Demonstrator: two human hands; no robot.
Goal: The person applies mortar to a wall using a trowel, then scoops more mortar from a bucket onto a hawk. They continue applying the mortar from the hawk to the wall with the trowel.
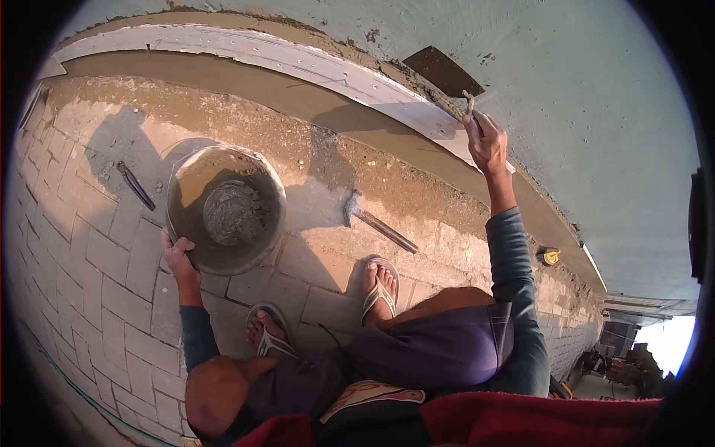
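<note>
No word, brand, number or sign can be read. A printed patch (372, 394) in pale and orange tones, on the dark cloth (376, 427) at the bottom of the head view, shows curved shapes that do not resolve into letters. The pale straps of the left sandal (275, 344) and right sandal (379, 293) bear dark marks too small to make out as lettering

The trowel (445, 72) is partly hidden at the handle by the right hand (488, 143). A dark object (698, 227) is cut off at the right edge (its nature cannot be told), and distant clutter (624, 366) is shown too small to be identified.
</note>
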